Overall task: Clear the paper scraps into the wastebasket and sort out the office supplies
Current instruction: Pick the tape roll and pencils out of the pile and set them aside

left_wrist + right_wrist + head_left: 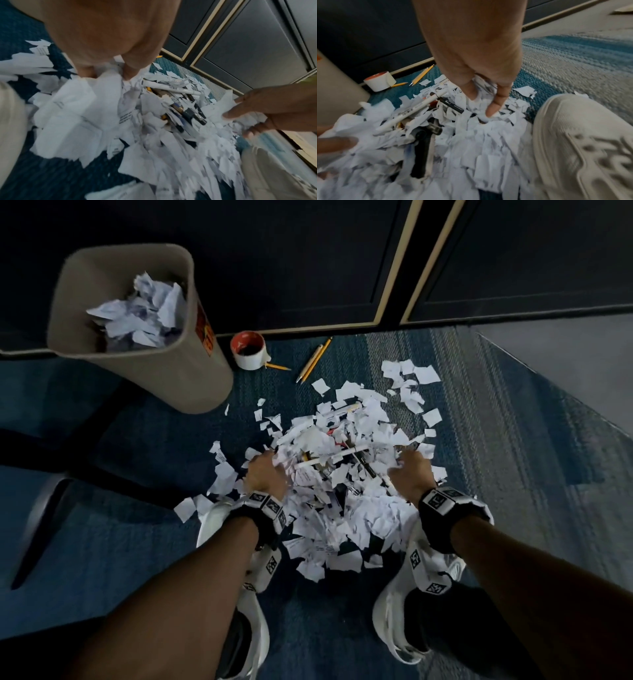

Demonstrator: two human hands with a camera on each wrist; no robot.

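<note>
Down on the carpet (496,419), both hands dig into the scraps (329,508), a big white heap. The left hand (265,474) is on the heap's left side, and its fingers (127,73) curl down and pinch some paper. The right hand (409,470) is on the heap's right side, and its fingers (494,108) curl into the paper and grab a bunch.

Between the hands, pens stick out of the heap. A white pen (330,457) lies across the top, and a black pen (452,106) lies just beside it. More dark pens are mixed in under the paper, but they are too hidden to tell apart.

Two white shoes (421,604) stand at the near edge of the heap, one under each arm.

Past the heap, two yellow pencils (313,361) lie side by side on the carpet. A roll of tape (248,350) sits to the left of them, with one more short pencil (277,367) touching it.

The wastebasket (191,371) stands to the left of the tape, far left of the heap. It is tan and holds crumpled paper (144,313) already. Behind it all runs a dark wall (308,251) with pale strips.
</note>
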